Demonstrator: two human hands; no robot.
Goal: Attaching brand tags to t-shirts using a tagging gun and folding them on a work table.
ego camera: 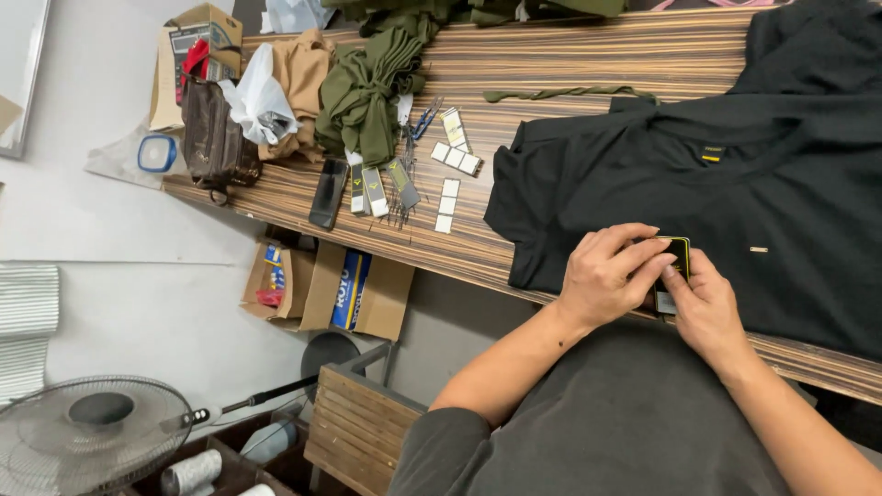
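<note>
Both hands are pinching a small black tag (678, 262) at the black garment's (643, 174) near hem: left hand (606, 274) and right hand (703, 308) closed on its edges. I'm judging it light, stiff, easily bent.

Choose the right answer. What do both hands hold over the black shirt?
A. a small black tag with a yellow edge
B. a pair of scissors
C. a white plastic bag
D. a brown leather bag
A: the left hand and right hand pinch a small black tag above the black shirt.
</note>
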